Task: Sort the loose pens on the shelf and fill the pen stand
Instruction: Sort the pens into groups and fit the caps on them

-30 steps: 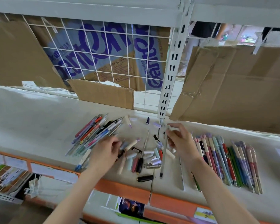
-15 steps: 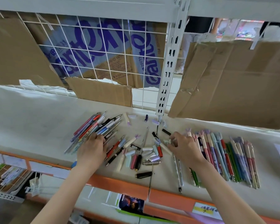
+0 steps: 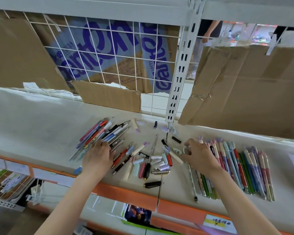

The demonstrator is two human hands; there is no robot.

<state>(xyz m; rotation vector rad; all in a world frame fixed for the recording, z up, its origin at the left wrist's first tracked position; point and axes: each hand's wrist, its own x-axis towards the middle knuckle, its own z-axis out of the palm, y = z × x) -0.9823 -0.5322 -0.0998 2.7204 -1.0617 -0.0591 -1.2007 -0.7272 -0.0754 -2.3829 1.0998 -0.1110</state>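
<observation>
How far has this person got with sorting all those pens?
Partly done. Two groups are gathered: a fanned pile under the left hand, and a neat row beside the right hand. Between them, loose pens and caps lie mixed, unsorted. No pen stand shows, so filling it remains.

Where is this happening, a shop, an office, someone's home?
Most likely a stationery shop. White slotted shelving with a wire grid back, price labels on the orange shelf edge, and many pens suggest retail.
</observation>
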